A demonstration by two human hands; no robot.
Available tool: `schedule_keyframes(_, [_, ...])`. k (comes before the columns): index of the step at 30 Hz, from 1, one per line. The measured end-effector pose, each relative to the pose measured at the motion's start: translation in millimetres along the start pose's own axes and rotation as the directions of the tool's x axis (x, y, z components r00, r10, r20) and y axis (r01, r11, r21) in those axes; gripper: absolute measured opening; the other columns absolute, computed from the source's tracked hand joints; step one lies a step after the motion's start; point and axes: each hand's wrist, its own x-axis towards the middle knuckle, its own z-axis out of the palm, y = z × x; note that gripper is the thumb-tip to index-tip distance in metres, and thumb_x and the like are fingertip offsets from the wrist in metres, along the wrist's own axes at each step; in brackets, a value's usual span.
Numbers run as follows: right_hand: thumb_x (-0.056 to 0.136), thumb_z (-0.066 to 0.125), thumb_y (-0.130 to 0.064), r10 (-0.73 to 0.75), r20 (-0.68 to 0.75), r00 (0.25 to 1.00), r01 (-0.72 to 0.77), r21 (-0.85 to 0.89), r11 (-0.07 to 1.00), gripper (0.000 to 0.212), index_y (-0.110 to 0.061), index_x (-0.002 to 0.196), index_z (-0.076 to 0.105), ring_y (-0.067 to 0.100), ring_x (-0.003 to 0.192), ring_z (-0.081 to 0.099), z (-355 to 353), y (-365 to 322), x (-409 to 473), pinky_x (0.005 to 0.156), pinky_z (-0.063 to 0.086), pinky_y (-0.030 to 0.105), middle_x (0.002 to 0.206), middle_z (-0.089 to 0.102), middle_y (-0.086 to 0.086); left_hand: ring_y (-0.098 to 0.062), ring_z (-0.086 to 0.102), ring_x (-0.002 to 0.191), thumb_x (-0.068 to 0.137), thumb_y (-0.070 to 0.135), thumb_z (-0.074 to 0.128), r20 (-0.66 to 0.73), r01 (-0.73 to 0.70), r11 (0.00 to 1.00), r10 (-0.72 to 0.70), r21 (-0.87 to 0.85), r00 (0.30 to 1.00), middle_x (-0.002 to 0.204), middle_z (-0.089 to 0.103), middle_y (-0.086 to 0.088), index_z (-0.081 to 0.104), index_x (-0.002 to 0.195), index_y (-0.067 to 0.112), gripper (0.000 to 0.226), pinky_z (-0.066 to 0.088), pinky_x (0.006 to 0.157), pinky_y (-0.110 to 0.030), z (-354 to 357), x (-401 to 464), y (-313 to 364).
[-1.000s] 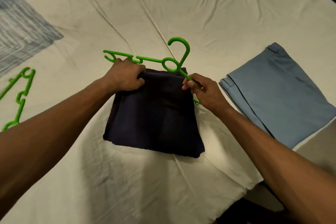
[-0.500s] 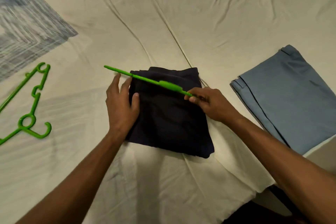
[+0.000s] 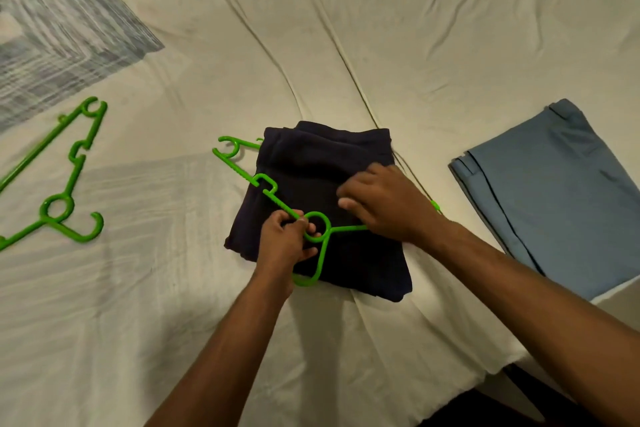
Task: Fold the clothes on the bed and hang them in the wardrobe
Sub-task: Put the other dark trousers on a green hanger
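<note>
Bed (image 3: 346, 28): hanger (image 3: 273, 199) on clothes (image 3: 311, 166), both hands gripping.

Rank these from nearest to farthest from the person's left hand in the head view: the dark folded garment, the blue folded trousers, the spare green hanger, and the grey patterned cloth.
1. Dark folded garment: directly under the left hand.
2. Spare green hanger: on the sheet, to the left.
3. Blue folded trousers: at the right bed edge.
4. Grey patterned cloth: far upper-left corner.

The second and third are fairly close in distance.
</note>
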Motion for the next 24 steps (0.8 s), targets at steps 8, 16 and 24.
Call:
schedule_keyframes(8, [0.092, 0.064, -0.047, 0.404, 0.313, 0.86, -0.469, 0.168, 0.867, 0.061, -0.015, 0.139, 0.045, 0.029, 0.12, 0.054, -12, 14, 110, 0.097, 0.046, 0.042, 0.134, 0.057, 0.01, -0.017, 0.07, 0.08, 0.1, 0.01, 0.054, -0.004, -0.06, 0.998, 0.06, 0.019, 0.998, 0.082, 0.068, -0.004, 0.059, 0.108, 0.013, 0.01, 0.052, 0.051, -0.025, -2, 2, -5])
schedule_keyframes(16, [0.103, 0.044, -0.023, 0.21, 0.007, 0.978, -0.21, 0.045, 0.977, 0.013, -0.011, 0.106, 0.049, 0.029, 0.079, 0.055, -19, 0, 87, 0.07, 0.045, 0.041, 0.085, 0.056, 0.003, -0.024, 0.07, 0.08, 0.098, 0.008, 0.056, -0.012, -0.114, 0.993, 0.115, 0.028, 0.993, 0.078, 0.07, -0.005, 0.061, 0.103, 0.012, 0.008, 0.037, 0.039, -0.018, -12, -4, -11])
schedule_keyframes(24, [0.108, 0.034, -0.023, 0.19, -0.128, 0.973, -0.172, 0.142, 0.975, 0.018, -0.007, 0.108, 0.042, 0.021, 0.059, 0.051, -26, -12, 63, 0.058, 0.039, 0.038, 0.073, 0.054, 0.002, -0.023, 0.068, 0.079, 0.099, 0.005, 0.053, 0.061, -0.122, 0.992, 0.124, -0.031, 0.99, 0.08, 0.066, -0.012, 0.06, 0.107, 0.004, 0.01, 0.038, 0.043, -0.012, -29, -25, -26])
